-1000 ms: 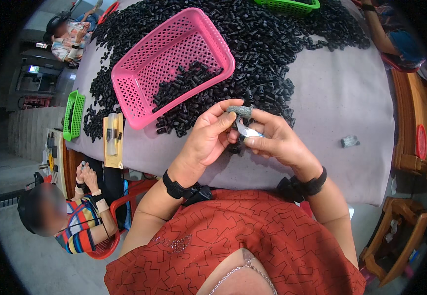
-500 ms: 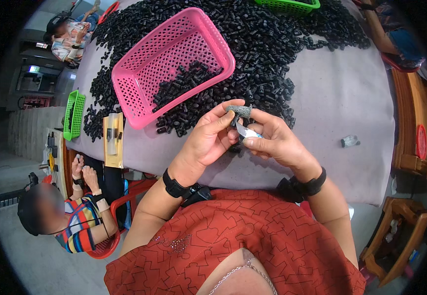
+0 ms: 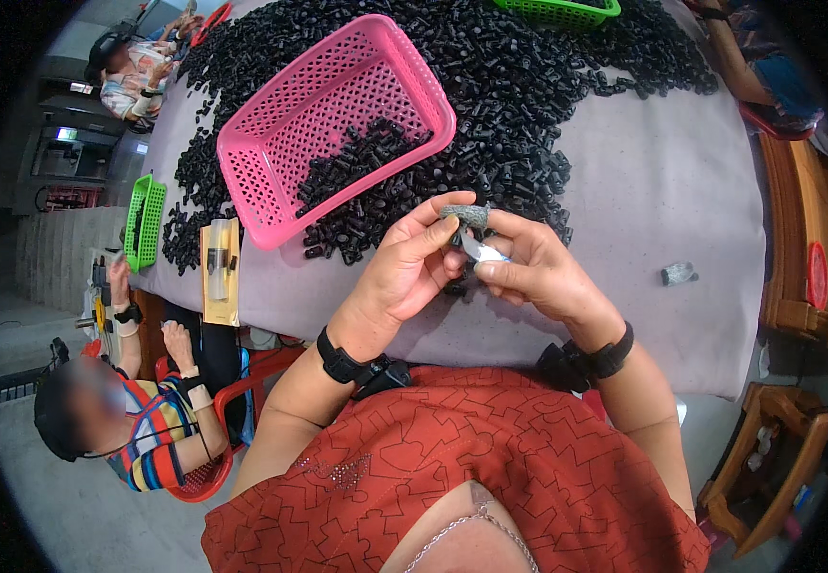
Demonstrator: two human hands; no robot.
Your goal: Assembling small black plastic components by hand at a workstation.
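Above the near part of the table, my two hands meet at their fingertips. My left hand (image 3: 402, 265) is closed in a pinch on a small black part (image 3: 457, 234), mostly hidden by the fingers. My right hand (image 3: 549, 279) is closed around a small knife (image 3: 482, 250), its bright blade pointing up and left against the black part. A grey knitted finger cover (image 3: 467, 215) sits over the tip of my right index finger, close to my left fingertips. A second grey finger cover (image 3: 679, 274) lies on the cloth to the right.
A pink perforated basket (image 3: 242, 215) holding some black parts stands on a wide heap of black parts (image 3: 519, 105). Green baskets (image 3: 151, 224) (image 3: 566, 10) stand left and far. A yellow tray (image 3: 221, 310) lies left. Co-workers (image 3: 161, 430) sit around; a wooden stool (image 3: 767, 458) is at right.
My hands stay almost in place; the knife blade has shifted slightly against the black part. At the left, a co-worker's hands have moved apart, one reaching toward the green basket.
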